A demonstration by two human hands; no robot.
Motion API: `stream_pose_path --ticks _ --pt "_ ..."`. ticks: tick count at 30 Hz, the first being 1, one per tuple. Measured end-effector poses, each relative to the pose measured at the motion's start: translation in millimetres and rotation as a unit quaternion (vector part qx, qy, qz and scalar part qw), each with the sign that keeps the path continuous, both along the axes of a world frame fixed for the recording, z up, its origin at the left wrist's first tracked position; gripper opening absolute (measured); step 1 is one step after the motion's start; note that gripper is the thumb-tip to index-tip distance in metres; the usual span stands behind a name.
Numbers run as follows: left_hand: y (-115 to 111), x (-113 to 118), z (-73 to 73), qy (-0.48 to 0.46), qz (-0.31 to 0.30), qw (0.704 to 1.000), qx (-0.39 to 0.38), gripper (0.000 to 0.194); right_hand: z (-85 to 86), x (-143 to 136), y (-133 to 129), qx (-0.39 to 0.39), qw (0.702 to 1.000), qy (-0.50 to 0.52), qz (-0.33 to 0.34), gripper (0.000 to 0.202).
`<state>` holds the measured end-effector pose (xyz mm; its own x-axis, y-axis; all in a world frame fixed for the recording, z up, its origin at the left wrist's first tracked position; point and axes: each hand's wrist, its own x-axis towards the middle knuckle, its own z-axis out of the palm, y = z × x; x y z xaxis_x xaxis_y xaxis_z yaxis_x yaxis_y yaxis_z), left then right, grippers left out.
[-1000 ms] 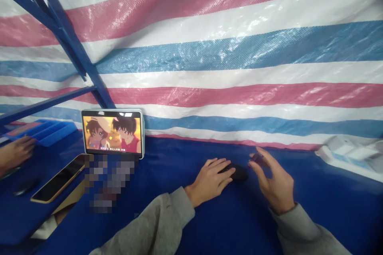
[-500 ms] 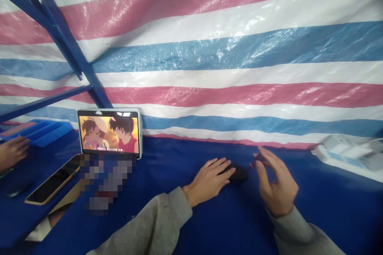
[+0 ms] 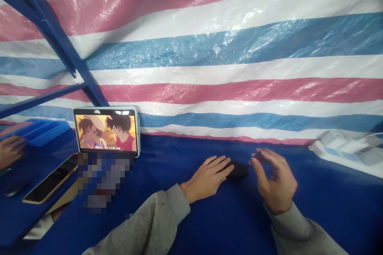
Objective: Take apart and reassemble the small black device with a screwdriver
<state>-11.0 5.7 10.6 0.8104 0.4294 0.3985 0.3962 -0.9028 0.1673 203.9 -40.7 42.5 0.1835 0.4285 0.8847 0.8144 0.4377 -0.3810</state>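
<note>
My left hand (image 3: 208,179) lies flat and open, its fingers stretched out and their tips resting on the near-left part of a black, rounded thing (image 3: 238,170) that looks like a computer mouse. Just to the right of that, my right hand (image 3: 277,179) is raised a little, thumb and index finger pinched together. Between those fingertips sits a small dark reddish thing (image 3: 257,157), mostly covered by the fingers and too small to name. Both forearms wear grey sleeves.
A tablet (image 3: 106,131) playing a cartoon stands at the back left, with a phone (image 3: 52,179) and a pixelated patch before it. Another person's hand (image 3: 11,152) is near a blue tray (image 3: 49,132). A white power strip (image 3: 338,153) lies at right. Striped sheeting forms the wall.
The view has shifted slightly. My right thumb and index finger have shifted a little around the small dark reddish thing. My left hand stays on the black thing.
</note>
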Motion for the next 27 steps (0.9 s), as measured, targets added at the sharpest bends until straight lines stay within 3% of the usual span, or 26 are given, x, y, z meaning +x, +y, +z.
stream_pose_path --ticks 12,17,21,27 --pt "-1.3 -0.3 3.4 0.001 -0.006 1.0 -0.013 0.046 3.5 -2.9 -4.6 -0.004 1.0 0.003 0.001 0.025" --pt "-0.1 -0.9 2.1 -0.004 -0.008 1.0 -0.013 0.047 1.0 -3.9 -5.7 -0.06 0.997 0.038 0.03 0.029" --pt "0.2 -1.5 0.4 -0.003 -0.005 1.0 -0.012 0.048 -0.8 -4.9 -2.3 0.014 0.998 0.059 0.032 0.024" --pt "-0.3 -1.2 1.9 -0.01 -0.008 1.0 -0.015 0.048 3.9 -3.8 -2.6 -0.003 0.999 0.034 0.035 0.027"
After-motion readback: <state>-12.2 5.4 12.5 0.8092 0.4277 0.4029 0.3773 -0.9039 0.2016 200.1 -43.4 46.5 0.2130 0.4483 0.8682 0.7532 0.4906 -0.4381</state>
